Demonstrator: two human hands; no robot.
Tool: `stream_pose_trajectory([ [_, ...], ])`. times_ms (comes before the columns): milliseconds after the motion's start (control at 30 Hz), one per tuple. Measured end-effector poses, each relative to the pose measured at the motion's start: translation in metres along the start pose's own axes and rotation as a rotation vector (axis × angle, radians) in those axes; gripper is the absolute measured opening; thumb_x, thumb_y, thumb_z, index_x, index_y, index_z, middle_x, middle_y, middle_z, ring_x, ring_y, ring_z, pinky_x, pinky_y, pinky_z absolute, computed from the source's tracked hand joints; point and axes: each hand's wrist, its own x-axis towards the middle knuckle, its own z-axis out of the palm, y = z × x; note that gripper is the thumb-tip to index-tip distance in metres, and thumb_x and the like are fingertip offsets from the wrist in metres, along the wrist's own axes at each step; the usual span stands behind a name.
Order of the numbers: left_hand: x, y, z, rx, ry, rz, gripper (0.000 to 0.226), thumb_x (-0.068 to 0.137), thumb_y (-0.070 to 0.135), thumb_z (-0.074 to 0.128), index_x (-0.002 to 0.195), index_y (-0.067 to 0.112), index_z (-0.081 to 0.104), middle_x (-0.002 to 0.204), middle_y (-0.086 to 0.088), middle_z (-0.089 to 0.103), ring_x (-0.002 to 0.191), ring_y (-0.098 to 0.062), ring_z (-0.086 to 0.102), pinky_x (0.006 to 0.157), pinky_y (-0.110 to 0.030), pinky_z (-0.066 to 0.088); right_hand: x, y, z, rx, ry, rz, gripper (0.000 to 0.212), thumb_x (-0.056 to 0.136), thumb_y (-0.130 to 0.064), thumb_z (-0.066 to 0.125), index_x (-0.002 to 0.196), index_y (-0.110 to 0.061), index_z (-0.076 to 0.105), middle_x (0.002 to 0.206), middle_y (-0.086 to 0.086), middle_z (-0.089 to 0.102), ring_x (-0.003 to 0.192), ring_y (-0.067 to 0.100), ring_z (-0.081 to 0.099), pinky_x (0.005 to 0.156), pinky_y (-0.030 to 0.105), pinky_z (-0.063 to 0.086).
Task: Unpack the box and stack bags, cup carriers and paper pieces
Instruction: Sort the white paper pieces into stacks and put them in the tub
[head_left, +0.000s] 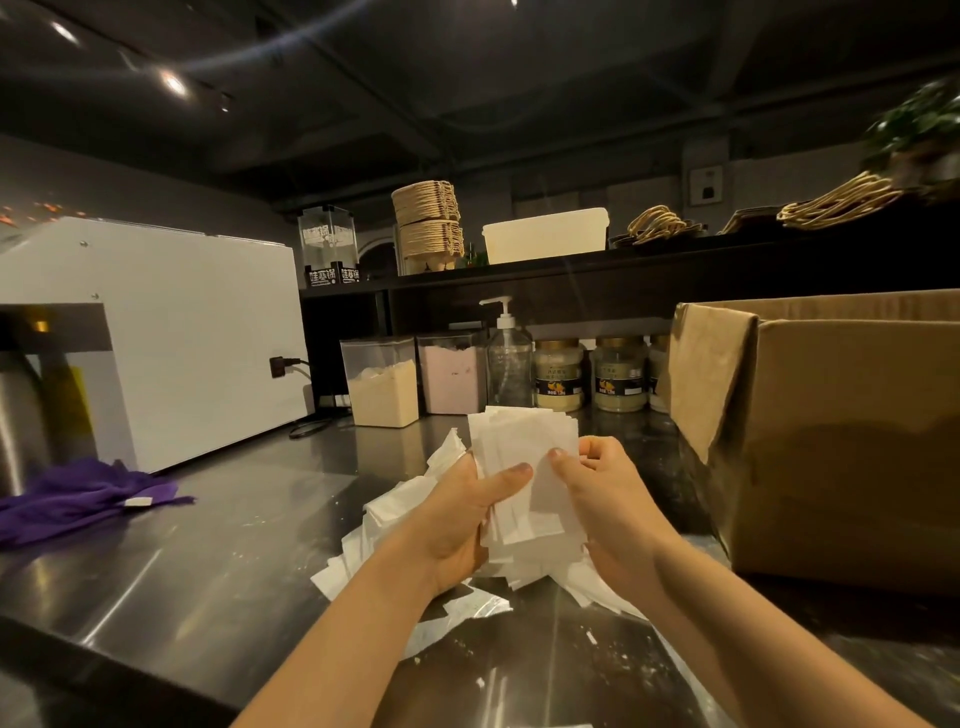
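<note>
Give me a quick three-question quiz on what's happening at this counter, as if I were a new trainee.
1. Multiple choice: what do the left hand and the right hand hold between them? A) paper pieces B) a mug C) scissors
2. True or false: the stacked cup carriers sit on the upper shelf.
3. Fill in: the cardboard box stands on the counter to the person's ____.
Key: 1 A; 2 true; 3 right.
</note>
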Motion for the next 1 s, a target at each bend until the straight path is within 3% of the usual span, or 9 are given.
stream_pose_trajectory([
  [133, 0.003, -0.003, -0.002, 0.018, 0.035, 0.037, 0.031, 0.090, 0.020, 0.062, 0.120, 0.029, 0.056, 0.093, -0.002, 0.075, 0.092, -0.023, 0.070, 0.079, -0.044, 0.059, -0.001, -0.003, 0.004, 0.045, -0.072, 0.047, 0.041, 0.101, -0.022, 0.045, 0.139, -0.025, 0.031, 0.101, -0.003, 0.053, 0.089, 0.015, 0.055, 0.068, 0.030, 0.049],
  [233, 0.002, -0.004, -0.002, 0.083, 0.033, 0.055, 0.032, 0.082, 0.028, 0.068, 0.113, 0.032, 0.059, 0.089, 0.003, 0.075, 0.093, -0.021, 0.068, 0.078, -0.041, 0.059, -0.003, 0.000, 0.009, 0.015, -0.123, 0.017, 0.040, 0.100, -0.025, 0.046, 0.139, -0.026, 0.035, 0.119, 0.003, 0.055, 0.104, 0.021, 0.057, 0.088, 0.042, 0.053],
  [433, 0.006, 0.006, -0.019, -0.136, 0.227, 0.063, 0.038, 0.089, 0.012, 0.063, 0.127, 0.009, 0.057, 0.104, -0.014, 0.070, 0.093, -0.030, 0.069, 0.064, -0.042, 0.060, 0.007, -0.008, -0.009, 0.023, -0.002, -0.080, 0.038, 0.102, -0.022, 0.040, 0.140, -0.021, 0.039, 0.131, 0.003, 0.049, 0.105, 0.019, 0.055, 0.082, 0.030, 0.047],
  [567, 0.010, 0.009, -0.031, -0.305, 0.377, 0.115, 0.032, 0.090, 0.012, 0.063, 0.122, 0.007, 0.060, 0.098, -0.012, 0.072, 0.087, -0.029, 0.071, 0.066, -0.043, 0.059, 0.013, -0.003, -0.018, -0.259, 0.148, -0.200, 0.032, 0.101, -0.022, 0.043, 0.133, -0.019, 0.045, 0.128, 0.005, 0.055, 0.107, 0.021, 0.057, 0.093, 0.037, 0.050],
  [633, 0.011, 0.008, -0.033, -0.326, 0.398, 0.129, 0.034, 0.091, 0.013, 0.062, 0.125, 0.008, 0.059, 0.103, -0.013, 0.071, 0.094, -0.032, 0.069, 0.076, -0.048, 0.058, 0.012, 0.002, -0.017, -0.441, 0.117, -0.273, 0.030, 0.100, -0.022, 0.046, 0.129, -0.016, 0.049, 0.117, 0.005, 0.060, 0.094, 0.014, 0.060, 0.081, 0.028, 0.053],
  [700, 0.011, 0.008, -0.033, -0.323, 0.412, 0.130, 0.034, 0.092, 0.014, 0.062, 0.126, 0.011, 0.058, 0.106, -0.012, 0.070, 0.099, -0.032, 0.067, 0.082, -0.051, 0.056, 0.010, 0.009, -0.016, -0.628, 0.068, -0.330, 0.029, 0.099, -0.025, 0.048, 0.124, -0.013, 0.054, 0.110, 0.004, 0.063, 0.081, 0.006, 0.056, 0.065, 0.015, 0.045],
  [733, 0.011, 0.008, -0.033, -0.321, 0.416, 0.130, 0.034, 0.092, 0.015, 0.062, 0.126, 0.012, 0.058, 0.107, -0.012, 0.069, 0.100, -0.032, 0.066, 0.083, -0.051, 0.056, 0.008, 0.012, -0.015, -0.704, 0.045, -0.340, 0.031, 0.098, -0.029, 0.050, 0.124, -0.013, 0.055, 0.111, 0.004, 0.064, 0.081, 0.006, 0.056, 0.065, 0.015, 0.044],
  [867, 0.011, 0.006, -0.029, -0.300, 0.405, 0.122, 0.034, 0.093, 0.014, 0.061, 0.126, 0.012, 0.058, 0.105, -0.011, 0.070, 0.096, -0.030, 0.068, 0.075, -0.046, 0.058, 0.003, 0.017, -0.012, -0.859, -0.026, -0.291, 0.035, 0.090, -0.044, 0.060, 0.113, -0.017, 0.058, 0.098, -0.004, 0.064, 0.085, 0.010, 0.059, 0.078, 0.028, 0.051],
  [1000, 0.010, 0.006, -0.023, -0.248, 0.396, 0.107, 0.033, 0.092, 0.015, 0.062, 0.125, 0.013, 0.060, 0.104, -0.011, 0.071, 0.093, -0.029, 0.069, 0.066, -0.042, 0.058, -0.002, 0.018, -0.008, -0.972, -0.010, -0.274, 0.043, 0.083, -0.054, 0.064, 0.097, -0.013, 0.062, 0.088, -0.001, 0.067, 0.081, 0.014, 0.063, 0.077, 0.037, 0.056],
])
